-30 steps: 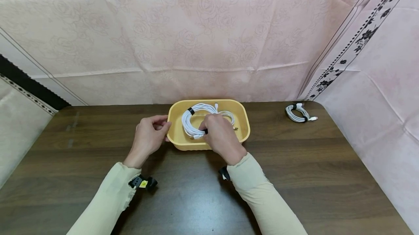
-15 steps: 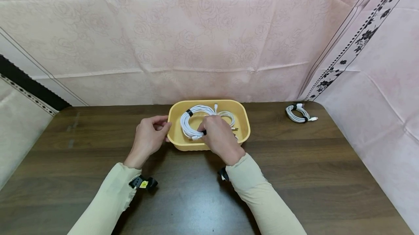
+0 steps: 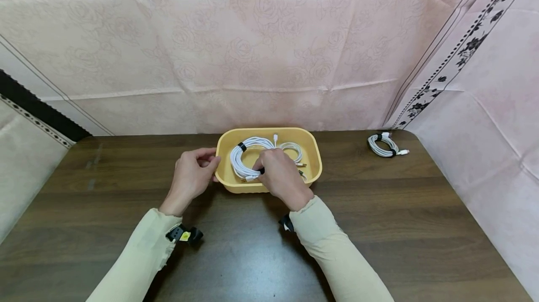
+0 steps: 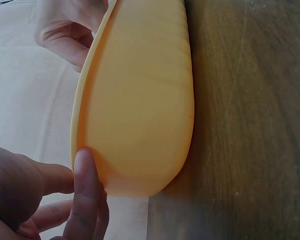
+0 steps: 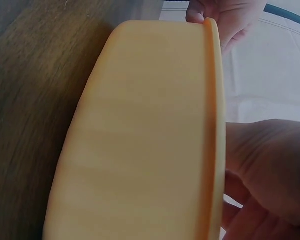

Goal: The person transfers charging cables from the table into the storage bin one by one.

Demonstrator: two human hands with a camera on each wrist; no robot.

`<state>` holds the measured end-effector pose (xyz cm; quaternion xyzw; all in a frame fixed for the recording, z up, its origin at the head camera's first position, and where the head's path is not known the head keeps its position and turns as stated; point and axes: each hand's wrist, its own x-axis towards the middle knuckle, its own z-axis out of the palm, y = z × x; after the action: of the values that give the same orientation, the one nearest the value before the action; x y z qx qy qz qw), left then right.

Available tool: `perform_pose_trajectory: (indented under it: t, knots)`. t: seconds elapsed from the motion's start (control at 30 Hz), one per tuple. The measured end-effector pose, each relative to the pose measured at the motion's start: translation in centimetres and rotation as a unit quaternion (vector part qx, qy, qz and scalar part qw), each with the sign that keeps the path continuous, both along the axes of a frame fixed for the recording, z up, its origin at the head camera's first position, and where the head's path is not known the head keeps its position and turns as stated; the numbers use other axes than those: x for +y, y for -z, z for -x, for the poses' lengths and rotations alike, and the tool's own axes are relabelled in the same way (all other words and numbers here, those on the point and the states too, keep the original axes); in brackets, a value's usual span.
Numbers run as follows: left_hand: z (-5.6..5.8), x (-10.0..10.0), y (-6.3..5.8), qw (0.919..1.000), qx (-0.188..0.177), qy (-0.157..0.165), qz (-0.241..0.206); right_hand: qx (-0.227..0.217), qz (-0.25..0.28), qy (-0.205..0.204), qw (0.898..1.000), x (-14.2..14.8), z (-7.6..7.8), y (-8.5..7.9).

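Note:
A yellow plastic tray (image 3: pixel 248 189) stands at the back middle of the table. My left hand (image 3: pixel 190 176) pinches its left rim; in the left wrist view a finger (image 4: pixel 85 175) presses the outer wall. Inside the tray lies a large coil of white cable (image 3: pixel 236 161) bound with black ties. My right hand (image 3: pixel 281 174) reaches over the front rim and grips this coil at its front right, by a black tie. Behind that hand, a smaller white cable coil (image 3: pixel 300 148) lies in the tray's right part. The right fingertips are mostly hidden by the tray wall in the right wrist view.
Another coil of white cable (image 3: pixel 381 147) with black ties lies at the table's back right corner. The brown wooden table (image 3: pixel 236 255) ends at a pale cloth backdrop (image 3: pixel 252 59) right behind the tray. More patterned cloth hangs at both sides.
The right hand has shifted slightly left inside the tray, and the large cable coil has moved left with it. The left hand has stayed at the rim.

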<state>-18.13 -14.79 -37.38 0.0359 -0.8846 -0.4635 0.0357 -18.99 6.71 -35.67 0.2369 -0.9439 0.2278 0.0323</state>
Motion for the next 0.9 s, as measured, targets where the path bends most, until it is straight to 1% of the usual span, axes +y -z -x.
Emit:
perform_pose_trajectory:
  t: [0.3,0.9]
  knots:
    - [0.0,0.0,0.1,1.0000,0.006,0.000,0.000,-0.016,-0.004,-0.005,1.000,-0.4,0.4,0.1]
    - [0.1,0.0,0.0,1.0000,-0.005,-0.001,-0.007,-0.042,-0.003,-0.012,0.999,-0.6,1.1,0.3]
